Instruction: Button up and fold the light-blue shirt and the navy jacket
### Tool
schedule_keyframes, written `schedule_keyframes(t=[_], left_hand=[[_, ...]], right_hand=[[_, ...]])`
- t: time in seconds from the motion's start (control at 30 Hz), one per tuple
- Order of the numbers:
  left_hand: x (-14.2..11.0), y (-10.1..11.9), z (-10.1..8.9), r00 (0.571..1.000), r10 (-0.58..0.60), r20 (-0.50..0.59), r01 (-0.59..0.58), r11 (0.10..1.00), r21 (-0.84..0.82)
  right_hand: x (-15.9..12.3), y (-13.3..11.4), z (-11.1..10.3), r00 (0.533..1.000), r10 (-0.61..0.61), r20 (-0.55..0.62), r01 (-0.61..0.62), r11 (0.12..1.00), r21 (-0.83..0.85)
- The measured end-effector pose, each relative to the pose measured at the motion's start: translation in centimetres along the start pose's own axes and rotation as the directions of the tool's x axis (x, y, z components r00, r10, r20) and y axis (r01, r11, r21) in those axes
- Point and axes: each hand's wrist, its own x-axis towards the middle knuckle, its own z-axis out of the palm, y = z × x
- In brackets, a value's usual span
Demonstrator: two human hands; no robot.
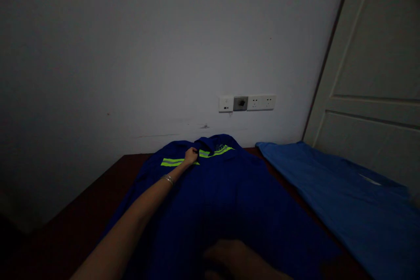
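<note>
A dark blue work jacket with yellow-green and grey reflective bands across its chest lies spread out, its collar towards the wall. My left hand, below a bracelet-ringed wrist, is closed on the jacket's front edge by the band. Low in the view, my right hand is over the lower part of the jacket. Its fingers look bent, but shadow and blur hide whether they grip the cloth.
The jacket rests on a dark red surface against a pale wall. To the right lies a lighter blue garment, beside a panelled door. Sockets and a switch sit on the wall above the jacket.
</note>
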Motion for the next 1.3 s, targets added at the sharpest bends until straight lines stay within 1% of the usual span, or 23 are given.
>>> schedule_keyframes(t=[0.03, 0.07, 0.1, 0.13, 0.2, 0.27, 0.3, 0.37, 0.47, 0.53, 0.63, 0.73, 0.77, 0.83, 0.9, 0.93, 1.0, 1.1, 1.13, 1.2, 1.27, 1.3], left_hand=[[-0.1, -0.4, -0.5, 1.000, 0.001, -0.005, -0.001, 1.000, 0.002], [-0.2, -0.8, -1.0, 1.000, -0.002, -0.010, 0.002, 1.000, 0.003], [-0.3, -1.2, -1.4, 1.000, -0.006, -0.018, 0.006, 1.000, 0.001], [-0.4, -1.5, -1.9, 1.000, -0.012, -0.027, 0.012, 1.000, -0.002], [-0.6, -2.0, -2.5, 0.998, -0.032, -0.047, 0.031, 0.999, -0.014], [-0.9, -1.9, -2.8, 0.996, -0.058, -0.070, 0.056, 0.998, -0.034], [-1.1, -1.7, -2.7, 0.994, -0.073, -0.082, 0.069, 0.996, -0.048], [-1.5, -0.9, -2.2, 0.988, -0.107, -0.114, 0.097, 0.992, -0.085], [-2.1, 1.0, -0.3, 0.965, -0.175, -0.197, 0.143, 0.976, -0.163], [-2.6, 2.4, 1.6, 0.933, -0.237, -0.271, 0.178, 0.958, -0.225], [-3.7, 4.4, 5.0, 0.872, -0.336, -0.356, 0.230, 0.923, -0.309], [-5.1, 6.3, 8.2, 0.829, -0.384, -0.406, 0.240, 0.901, -0.361], [-5.6, 6.9, 9.1, 0.823, -0.386, -0.417, 0.235, 0.899, -0.369], [-6.5, 7.9, 10.5, 0.825, -0.369, -0.428, 0.212, 0.904, -0.370], [-7.1, 8.7, 11.1, 0.847, -0.321, -0.423, 0.172, 0.920, -0.353], [-7.2, 8.9, 11.2, 0.864, -0.286, -0.414, 0.147, 0.930, -0.336], [-7.1, 9.0, 10.5, 0.904, -0.195, -0.380, 0.084, 0.953, -0.290], [-6.5, 7.8, 8.0, 0.957, -0.028, -0.287, -0.028, 0.982, -0.188], [-6.3, 6.9, 6.8, 0.968, 0.026, -0.250, -0.064, 0.987, -0.145], [-6.2, 4.6, 4.3, 0.977, 0.110, -0.184, -0.120, 0.992, -0.046], [-6.5, 1.5, 1.6, 0.982, 0.152, -0.115, -0.147, 0.988, 0.049], [-6.7, -0.1, 0.3, 0.984, 0.156, -0.087, -0.148, 0.985, 0.094]], right_hand=[[0.3, 0.9, -1.1, 0.995, 0.032, -0.095, -0.033, 0.999, -0.014], [0.7, 2.0, -2.3, 0.979, 0.077, -0.191, -0.085, 0.996, -0.038], [1.1, 3.3, -3.4, 0.960, 0.108, -0.260, -0.131, 0.989, -0.072], [1.6, 4.9, -4.4, 0.943, 0.138, -0.302, -0.176, 0.979, -0.099], [2.7, 8.3, -5.9, 0.921, 0.182, -0.345, -0.250, 0.954, -0.163], [4.0, 11.6, -6.7, 0.898, 0.223, -0.380, -0.331, 0.911, -0.246], [4.6, 13.1, -6.8, 0.894, 0.236, -0.381, -0.356, 0.890, -0.284], [5.8, 15.3, -6.6, 0.909, 0.236, -0.344, -0.357, 0.865, -0.352], [7.2, 17.4, -5.8, 0.921, 0.249, -0.301, -0.361, 0.836, -0.413], [7.8, 18.2, -5.2, 0.916, 0.278, -0.291, -0.384, 0.818, -0.427], [8.3, 19.3, -4.7, 0.903, 0.314, -0.294, -0.420, 0.791, -0.444], [8.6, 20.3, -4.4, 0.868, 0.396, -0.299, -0.493, 0.756, -0.430], [8.7, 20.6, -4.3, 0.855, 0.428, -0.294, -0.518, 0.747, -0.417], [8.7, 21.1, -4.1, 0.834, 0.471, -0.288, -0.552, 0.736, -0.392], [8.5, 21.5, -4.0, 0.827, 0.478, -0.295, -0.561, 0.737, -0.378], [8.4, 21.6, -4.0, 0.825, 0.478, -0.302, -0.564, 0.737, -0.373], [8.2, 21.8, -4.0, 0.823, 0.478, -0.307, -0.566, 0.737, -0.368], [7.9, 22.0, -4.0, 0.821, 0.478, -0.311, -0.568, 0.738, -0.365], [7.9, 22.1, -4.0, 0.820, 0.478, -0.313, -0.569, 0.738, -0.364], [7.9, 22.3, -4.0, 0.818, 0.481, -0.315, -0.572, 0.738, -0.358], [7.9, 22.5, -4.0, 0.819, 0.481, -0.312, -0.570, 0.741, -0.353], [8.0, 22.7, -3.9, 0.821, 0.479, -0.312, -0.568, 0.744, -0.352]])
